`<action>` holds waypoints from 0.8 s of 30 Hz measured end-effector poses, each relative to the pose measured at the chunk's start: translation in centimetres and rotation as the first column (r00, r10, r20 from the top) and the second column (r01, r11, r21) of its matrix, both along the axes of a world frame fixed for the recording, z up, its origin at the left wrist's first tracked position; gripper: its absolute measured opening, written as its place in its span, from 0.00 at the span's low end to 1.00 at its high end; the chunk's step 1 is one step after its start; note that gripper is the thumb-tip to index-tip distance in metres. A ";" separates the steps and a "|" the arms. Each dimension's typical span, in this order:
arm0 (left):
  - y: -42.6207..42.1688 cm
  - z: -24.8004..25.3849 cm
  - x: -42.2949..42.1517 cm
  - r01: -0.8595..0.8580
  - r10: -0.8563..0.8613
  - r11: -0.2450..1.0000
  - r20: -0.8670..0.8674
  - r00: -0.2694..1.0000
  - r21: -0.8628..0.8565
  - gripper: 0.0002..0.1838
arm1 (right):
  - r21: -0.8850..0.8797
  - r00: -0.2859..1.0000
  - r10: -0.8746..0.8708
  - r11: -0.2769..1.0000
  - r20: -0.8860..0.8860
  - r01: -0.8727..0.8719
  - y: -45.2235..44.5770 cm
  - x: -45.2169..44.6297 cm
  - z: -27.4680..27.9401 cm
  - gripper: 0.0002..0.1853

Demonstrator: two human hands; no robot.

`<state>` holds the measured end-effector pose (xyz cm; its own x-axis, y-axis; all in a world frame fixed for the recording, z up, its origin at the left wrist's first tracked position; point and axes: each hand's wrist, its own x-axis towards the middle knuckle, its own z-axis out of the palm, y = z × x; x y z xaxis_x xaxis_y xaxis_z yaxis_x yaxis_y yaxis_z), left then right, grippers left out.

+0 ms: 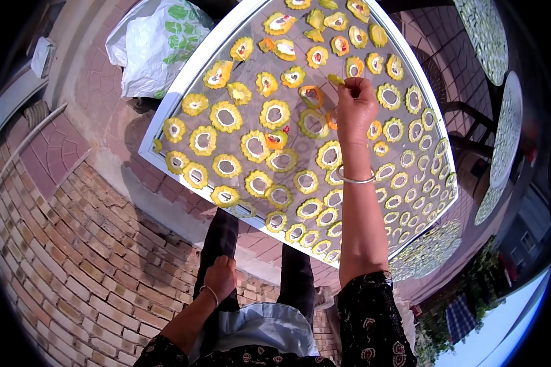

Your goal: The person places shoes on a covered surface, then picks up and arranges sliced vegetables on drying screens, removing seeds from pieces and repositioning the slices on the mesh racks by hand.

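My right hand (356,107) reaches out over a white-framed mesh screen (193,67). Its fingertips pinch a yellow-green bitter melon slice (335,80), seen nearly edge-on. Across the mesh lie many scallop-edged bitter melon rings (226,116), most with hollow centres; some, like an orange-tinged slice (277,140), still hold pulp or red seeds. Below the hand sits a larger ring (313,123). My left hand (220,275) hangs curled closed in front of my thigh, below the screen's near edge; whatever its fingers may hold is hidden.
A white plastic bag with green print (165,46) stands beyond the screen's left edge. Round trays covered with small green slices (499,134) are at the right, with another tray (428,248) at lower right. Brick paving (73,263) spreads out at left.
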<state>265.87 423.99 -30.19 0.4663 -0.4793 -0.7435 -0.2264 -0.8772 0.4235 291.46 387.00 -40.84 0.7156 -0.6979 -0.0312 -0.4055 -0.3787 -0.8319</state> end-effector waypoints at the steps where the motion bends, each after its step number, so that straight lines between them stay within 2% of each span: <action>1: 0.0 0.0 0.0 -0.001 0.001 1.000 -0.003 1.000 0.002 0.10 | -0.095 0.999 0.026 0.995 0.031 -0.023 0.3 0.0 0.8 0.06; 2: 0.0 0.0 -0.1 0.000 0.000 1.000 0.001 1.000 0.003 0.10 | -0.190 0.997 0.054 0.981 0.059 -0.042 0.5 0.0 1.3 0.07; 5: -0.1 0.1 0.2 0.008 -0.009 1.000 0.011 1.000 0.009 0.09 | -0.491 0.979 0.201 0.851 -0.027 -0.188 0.2 -0.5 -0.7 0.10; 8: -0.1 0.1 0.2 0.031 -0.031 1.000 0.017 0.999 0.007 0.09 | -0.537 0.957 0.274 0.796 -0.090 -0.279 0.7 -1.1 -0.6 0.09; 12: 0.0 0.1 0.2 0.055 -0.055 0.998 0.031 0.998 0.005 0.07 | -0.506 0.952 0.295 0.811 -0.078 -0.293 0.8 -1.8 -0.2 0.08; 15: -0.1 0.2 0.5 0.057 -0.057 0.998 0.015 0.998 0.014 0.07 | -0.249 0.995 0.066 0.965 -0.073 -0.082 1.2 -0.8 0.3 0.08; 18: -0.1 0.2 0.5 0.062 -0.062 0.998 0.011 0.998 0.023 0.08 | -0.048 0.995 0.094 0.994 -0.038 -0.096 1.3 1.9 0.5 0.08; 19: -0.1 0.1 0.4 0.064 -0.064 0.998 0.012 0.998 0.026 0.08 | -0.174 0.989 0.130 0.975 -0.069 -0.140 1.1 2.8 0.0 0.08; 24: -0.2 0.2 0.5 0.036 -0.036 0.999 0.013 0.999 0.016 0.09 | -0.222 0.964 0.051 0.969 -0.262 -0.111 1.9 6.0 0.0 0.10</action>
<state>266.32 423.82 -29.95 0.4588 -0.4842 -0.7450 -0.2635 -0.8749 0.4063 297.49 388.87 -40.86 0.7596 -0.6474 -0.0619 -0.5506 -0.5895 -0.5910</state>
